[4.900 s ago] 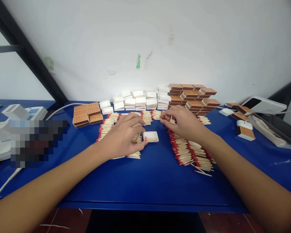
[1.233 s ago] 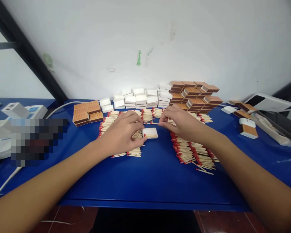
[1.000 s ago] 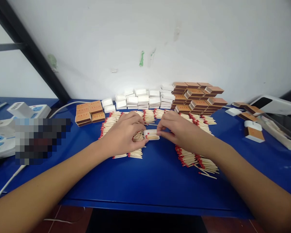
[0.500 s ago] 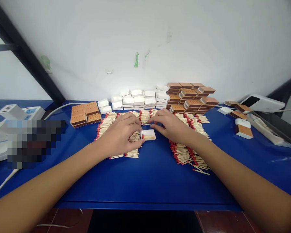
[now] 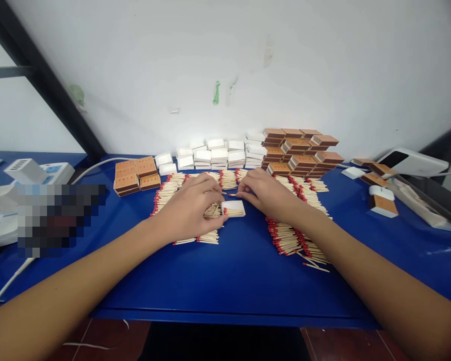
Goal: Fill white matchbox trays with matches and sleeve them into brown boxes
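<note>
My left hand (image 5: 191, 205) curls round the left end of a small white matchbox tray (image 5: 238, 206), its thumb at the near left corner. A few red-tipped matches (image 5: 233, 212) lie inside the tray, heads to the left. Just behind the tray, my right hand (image 5: 261, 191) pinches a single match (image 5: 233, 195) between thumb and fingers, its red head pointing left. Under and around my left hand spreads a pile of loose matches (image 5: 208, 237), partly hidden by the palm. Another large match pile (image 5: 281, 235) lies beneath and beside my right forearm.
White trays (image 5: 218, 154) stand stacked along the wall, beside piled brown matchbox sleeves (image 5: 296, 161). Several brown matchboxes (image 5: 137, 175) sit at left, near a power strip (image 5: 56, 173). A white device (image 5: 417, 159) and an earbud-like case (image 5: 381, 193) lie right on the blue table (image 5: 225, 281).
The view has shifted slightly, moving everything a little to the right. My right fingers have closed closer together on the match behind the tray. My left hand keeps its hold on the tray.
</note>
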The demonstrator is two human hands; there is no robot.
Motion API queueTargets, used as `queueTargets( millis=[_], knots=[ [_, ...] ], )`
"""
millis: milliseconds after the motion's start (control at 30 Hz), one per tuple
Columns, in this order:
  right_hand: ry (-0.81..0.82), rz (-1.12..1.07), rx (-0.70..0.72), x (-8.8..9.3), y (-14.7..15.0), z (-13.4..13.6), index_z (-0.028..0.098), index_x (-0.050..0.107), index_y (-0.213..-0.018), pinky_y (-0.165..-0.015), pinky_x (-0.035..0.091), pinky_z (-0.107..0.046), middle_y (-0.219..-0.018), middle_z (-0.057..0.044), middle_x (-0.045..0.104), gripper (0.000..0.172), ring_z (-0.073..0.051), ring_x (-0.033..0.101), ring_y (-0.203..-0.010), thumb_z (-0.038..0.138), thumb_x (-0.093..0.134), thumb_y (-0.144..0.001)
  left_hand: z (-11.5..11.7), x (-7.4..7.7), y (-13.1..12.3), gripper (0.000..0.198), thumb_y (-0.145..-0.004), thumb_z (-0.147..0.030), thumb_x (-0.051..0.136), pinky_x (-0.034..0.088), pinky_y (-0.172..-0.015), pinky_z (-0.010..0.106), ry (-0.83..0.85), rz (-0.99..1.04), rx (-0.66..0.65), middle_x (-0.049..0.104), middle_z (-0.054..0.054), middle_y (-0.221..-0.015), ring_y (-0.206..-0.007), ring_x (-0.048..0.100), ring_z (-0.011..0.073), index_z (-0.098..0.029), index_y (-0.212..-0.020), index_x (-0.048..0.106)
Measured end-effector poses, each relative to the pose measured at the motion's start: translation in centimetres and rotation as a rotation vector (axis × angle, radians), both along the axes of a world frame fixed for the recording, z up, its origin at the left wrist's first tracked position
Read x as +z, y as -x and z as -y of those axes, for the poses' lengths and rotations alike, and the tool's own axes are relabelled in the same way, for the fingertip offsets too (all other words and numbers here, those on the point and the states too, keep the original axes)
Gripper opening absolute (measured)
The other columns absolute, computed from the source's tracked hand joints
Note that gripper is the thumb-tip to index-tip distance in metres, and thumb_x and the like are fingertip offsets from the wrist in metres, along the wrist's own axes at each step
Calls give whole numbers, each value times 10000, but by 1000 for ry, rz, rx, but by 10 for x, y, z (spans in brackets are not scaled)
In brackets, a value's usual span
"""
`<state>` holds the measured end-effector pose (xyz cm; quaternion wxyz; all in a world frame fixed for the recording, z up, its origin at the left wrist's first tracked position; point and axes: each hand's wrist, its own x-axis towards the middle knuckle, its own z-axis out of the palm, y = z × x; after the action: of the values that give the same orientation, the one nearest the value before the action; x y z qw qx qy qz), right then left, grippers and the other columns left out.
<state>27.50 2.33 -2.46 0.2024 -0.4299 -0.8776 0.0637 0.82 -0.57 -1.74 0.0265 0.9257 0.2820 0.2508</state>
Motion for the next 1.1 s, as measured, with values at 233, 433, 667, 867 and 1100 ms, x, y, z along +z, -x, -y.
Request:
queueTargets(
  millis=[233, 433, 667, 867, 1100],
  knots=[
    [48, -102, 103, 23, 3, 29, 251, 634, -924, -857, 467, -410, -988, -80, 687, 194, -275, 585, -1011, 348, 612, -1091, -1, 2, 1, 184, -979, -375, 760, 515, -1100, 525, 10, 4, 18, 770, 96, -1177, -1244, 654, 323, -211, -1056, 785],
    [41, -114, 98, 17, 5, 29, 236, 671, -930, -830, 462, -400, -948, -70, 698, 153, -255, 604, -940, 309, 641, -1062, -1, 1, 0, 213, -989, -391, 742, 512, -1107, 528, 13, 0, 16, 766, 109, -1182, -1241, 653, 326, -195, -1058, 790],
    [-170, -6, -131, 3, -26, -8, 209, 767, -993, -891, 464, -471, -962, -129, 699, 169, -327, 569, -995, 274, 616, -1035, 0, 2, 0, 191, -979, -383, 765, 523, -1105, 528, 1, -1, 5, 770, 108, -1195, -1241, 656, 322, -206, -1047, 788],
    [-157, 51, -118, -3, -23, -13, 213, 776, -932, -900, 477, -472, -950, -125, 662, 196, -320, 557, -982, 290, 628, -1034, 1, 0, 0, 216, -996, -396, 746, 532, -1107, 527, -2, 2, -5, 764, 114, -1185, -1236, 655, 323, -193, -1058, 786],
    [-143, 88, -111, -4, -21, -16, 194, 744, -918, -899, 478, -463, -954, -126, 655, 150, -324, 557, -1002, 241, 641, -1016, 1, -1, 0, 231, -995, -386, 750, 528, -1116, 540, -3, 3, 7, 760, 119, -1183, -1261, 644, 336, -175, -1078, 792]
  ],
)
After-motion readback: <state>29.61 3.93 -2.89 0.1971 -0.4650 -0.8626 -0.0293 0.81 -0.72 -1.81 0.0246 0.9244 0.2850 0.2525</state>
